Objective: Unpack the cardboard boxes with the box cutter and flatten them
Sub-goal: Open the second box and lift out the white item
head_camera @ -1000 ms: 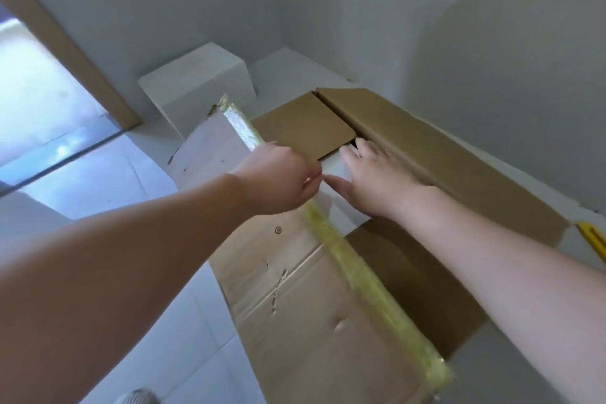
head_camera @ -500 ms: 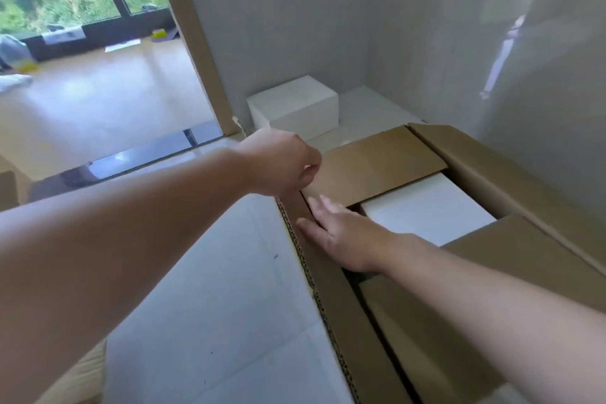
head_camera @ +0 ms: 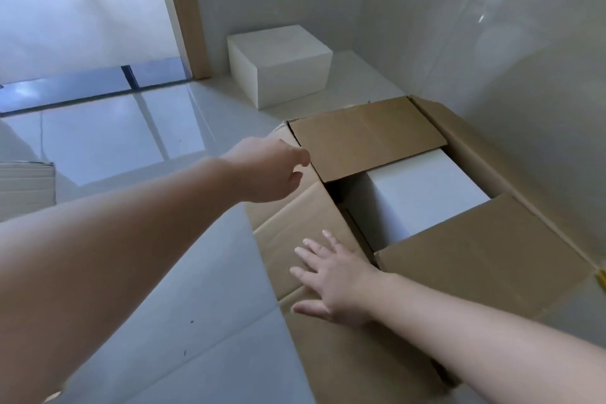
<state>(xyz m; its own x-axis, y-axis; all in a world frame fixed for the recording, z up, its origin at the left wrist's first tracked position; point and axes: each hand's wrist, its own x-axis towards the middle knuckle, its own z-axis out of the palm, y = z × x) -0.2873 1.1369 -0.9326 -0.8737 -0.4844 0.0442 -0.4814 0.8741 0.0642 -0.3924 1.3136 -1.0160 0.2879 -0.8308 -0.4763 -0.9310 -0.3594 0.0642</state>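
A large brown cardboard box lies open on the floor against the wall. A white foam block shows between its two end flaps. The box's left long flap is folded outward. My left hand is curled over that flap's far end, and its fingertips are hidden. My right hand presses flat on the same flap nearer to me, fingers spread. A yellow tip of the box cutter shows at the right edge.
A white foam block stands on the tiled floor beyond the box, beside a wooden door frame. Flattened cardboard lies at the far left. Shiny floor tiles stretch to the left of the box, and the wall runs along its right side.
The left long flap, upright with its taped edge a second ago, has swung outward and down. My right hand moved from inside the box onto that flap. My view swung left, then back.
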